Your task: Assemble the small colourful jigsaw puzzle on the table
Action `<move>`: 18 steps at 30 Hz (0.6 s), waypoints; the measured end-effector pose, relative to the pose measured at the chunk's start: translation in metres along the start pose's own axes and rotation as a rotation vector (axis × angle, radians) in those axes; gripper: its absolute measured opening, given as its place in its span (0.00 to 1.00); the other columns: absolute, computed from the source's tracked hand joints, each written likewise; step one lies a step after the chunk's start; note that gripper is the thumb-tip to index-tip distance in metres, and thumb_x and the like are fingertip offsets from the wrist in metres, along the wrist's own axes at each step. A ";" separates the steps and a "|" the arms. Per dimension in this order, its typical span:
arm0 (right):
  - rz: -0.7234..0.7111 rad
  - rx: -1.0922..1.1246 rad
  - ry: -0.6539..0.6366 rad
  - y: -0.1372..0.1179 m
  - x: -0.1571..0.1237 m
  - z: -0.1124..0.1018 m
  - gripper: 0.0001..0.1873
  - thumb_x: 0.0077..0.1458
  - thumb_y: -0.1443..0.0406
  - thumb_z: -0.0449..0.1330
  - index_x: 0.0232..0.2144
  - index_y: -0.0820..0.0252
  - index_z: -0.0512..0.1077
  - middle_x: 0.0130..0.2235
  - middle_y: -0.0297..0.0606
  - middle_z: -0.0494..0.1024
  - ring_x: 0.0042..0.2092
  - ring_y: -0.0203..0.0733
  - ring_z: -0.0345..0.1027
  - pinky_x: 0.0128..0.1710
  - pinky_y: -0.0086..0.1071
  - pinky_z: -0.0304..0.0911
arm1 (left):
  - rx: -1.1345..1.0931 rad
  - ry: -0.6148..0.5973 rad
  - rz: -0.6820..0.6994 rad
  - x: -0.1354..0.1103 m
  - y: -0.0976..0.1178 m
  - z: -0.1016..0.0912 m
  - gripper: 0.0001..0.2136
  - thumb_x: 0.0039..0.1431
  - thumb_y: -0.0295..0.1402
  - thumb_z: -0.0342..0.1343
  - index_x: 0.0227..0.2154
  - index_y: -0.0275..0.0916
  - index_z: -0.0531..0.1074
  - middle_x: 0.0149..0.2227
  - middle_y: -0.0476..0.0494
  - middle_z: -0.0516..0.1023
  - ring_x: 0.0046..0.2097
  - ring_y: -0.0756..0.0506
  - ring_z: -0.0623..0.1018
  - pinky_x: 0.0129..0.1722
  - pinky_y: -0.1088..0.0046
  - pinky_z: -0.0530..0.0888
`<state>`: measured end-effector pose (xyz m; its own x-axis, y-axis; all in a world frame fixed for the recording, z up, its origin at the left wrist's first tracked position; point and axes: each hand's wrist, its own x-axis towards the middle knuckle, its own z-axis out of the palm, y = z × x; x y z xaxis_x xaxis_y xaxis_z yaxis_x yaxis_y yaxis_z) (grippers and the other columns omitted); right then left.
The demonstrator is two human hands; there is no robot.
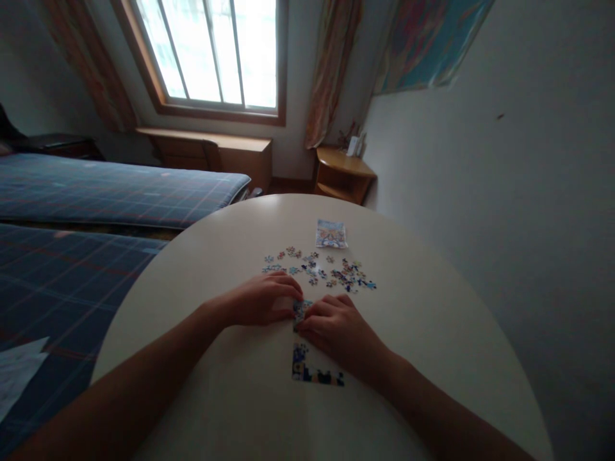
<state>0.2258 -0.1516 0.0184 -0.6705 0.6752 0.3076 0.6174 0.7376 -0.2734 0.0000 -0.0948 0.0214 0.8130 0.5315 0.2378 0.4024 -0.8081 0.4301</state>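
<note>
A partly joined jigsaw puzzle (pixel 298 363) lies on the round white table, its left and bottom edges forming an L shape. My left hand (pixel 266 298) rests at the upper left edge of it, thumb and fingers apart, fingertips touching the border. Over the upper part of the puzzle is my right hand (pixel 339 325), thumb and fingers pinched together on what looks like a puzzle piece, mostly hidden by the fingers. Loose puzzle pieces (pixel 350 274) are scattered just beyond both hands.
Behind the loose pieces lies a small picture packet (pixel 331 234). The white table (pixel 446 333) has a curved edge, with a wall close on the right. Beds with plaid covers (pixel 110 186) stand to the left, papers (pixel 22 371) on the nearer one.
</note>
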 end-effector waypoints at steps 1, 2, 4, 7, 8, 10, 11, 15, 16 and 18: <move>-0.025 -0.030 -0.001 0.000 0.000 0.000 0.05 0.60 0.63 0.62 0.33 0.54 0.77 0.36 0.30 0.80 0.39 0.39 0.69 0.44 0.35 0.50 | -0.001 0.000 -0.001 0.000 0.001 0.000 0.10 0.59 0.33 0.60 0.44 0.42 0.74 0.48 0.46 0.77 0.50 0.45 0.75 0.55 0.66 0.68; -0.056 -0.063 -0.004 0.000 0.000 0.000 0.05 0.61 0.63 0.61 0.32 0.55 0.76 0.36 0.31 0.80 0.40 0.39 0.69 0.44 0.35 0.51 | -0.003 -0.002 -0.002 0.000 0.001 0.000 0.10 0.59 0.34 0.60 0.44 0.42 0.74 0.48 0.46 0.77 0.50 0.46 0.75 0.56 0.66 0.68; -0.122 -0.125 -0.023 -0.001 0.000 -0.001 0.06 0.62 0.64 0.60 0.33 0.57 0.76 0.38 0.32 0.80 0.41 0.40 0.69 0.44 0.36 0.52 | -0.010 -0.006 -0.005 0.000 0.002 0.000 0.10 0.60 0.34 0.59 0.44 0.42 0.74 0.48 0.46 0.77 0.50 0.46 0.75 0.55 0.67 0.69; -0.172 -0.162 -0.057 -0.002 0.001 -0.003 0.06 0.63 0.64 0.58 0.35 0.58 0.75 0.39 0.34 0.80 0.42 0.41 0.69 0.44 0.35 0.55 | 0.008 0.018 -0.045 -0.002 -0.005 -0.002 0.09 0.61 0.34 0.58 0.43 0.43 0.75 0.48 0.47 0.77 0.49 0.47 0.75 0.54 0.69 0.70; -0.171 -0.149 -0.065 -0.003 0.001 -0.004 0.06 0.64 0.64 0.58 0.36 0.58 0.75 0.39 0.34 0.80 0.42 0.40 0.69 0.44 0.35 0.55 | 0.034 0.051 -0.081 -0.003 -0.010 -0.004 0.08 0.61 0.35 0.58 0.43 0.43 0.75 0.47 0.47 0.78 0.49 0.47 0.76 0.54 0.69 0.70; -0.148 -0.101 -0.060 -0.003 0.001 -0.006 0.06 0.64 0.65 0.58 0.37 0.57 0.76 0.40 0.33 0.80 0.42 0.39 0.70 0.44 0.35 0.57 | 0.113 0.137 -0.180 -0.007 -0.022 -0.007 0.08 0.62 0.35 0.56 0.43 0.44 0.75 0.48 0.47 0.78 0.50 0.45 0.75 0.54 0.67 0.70; -0.130 -0.075 -0.053 -0.003 0.001 -0.007 0.06 0.63 0.65 0.58 0.37 0.56 0.76 0.40 0.33 0.81 0.42 0.39 0.70 0.44 0.35 0.58 | 0.155 0.177 -0.237 -0.009 -0.028 -0.009 0.09 0.62 0.36 0.55 0.43 0.45 0.76 0.48 0.46 0.77 0.51 0.44 0.74 0.54 0.66 0.71; -0.050 -0.031 -0.005 0.010 -0.002 -0.014 0.07 0.61 0.66 0.60 0.40 0.55 0.77 0.43 0.36 0.81 0.44 0.41 0.71 0.47 0.38 0.61 | 0.238 0.193 -0.355 -0.017 -0.049 -0.014 0.10 0.62 0.39 0.55 0.43 0.44 0.75 0.49 0.45 0.77 0.51 0.43 0.75 0.54 0.62 0.71; -0.023 -0.033 0.001 0.015 -0.003 -0.016 0.07 0.61 0.65 0.60 0.41 0.55 0.77 0.43 0.36 0.81 0.45 0.42 0.71 0.48 0.39 0.62 | 0.243 0.189 -0.368 -0.017 -0.052 -0.014 0.10 0.62 0.40 0.55 0.43 0.44 0.76 0.49 0.45 0.77 0.51 0.43 0.75 0.54 0.62 0.71; 0.036 -0.037 0.008 0.027 -0.006 -0.019 0.08 0.60 0.64 0.61 0.42 0.54 0.77 0.45 0.37 0.80 0.47 0.44 0.71 0.51 0.43 0.63 | 0.246 0.180 -0.390 -0.018 -0.054 -0.013 0.11 0.62 0.41 0.54 0.42 0.44 0.76 0.49 0.45 0.77 0.51 0.42 0.75 0.54 0.62 0.71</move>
<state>0.2543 -0.1362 0.0262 -0.6444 0.7010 0.3056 0.6559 0.7121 -0.2504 -0.0417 -0.0574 0.0056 0.5053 0.8240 0.2563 0.7670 -0.5650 0.3041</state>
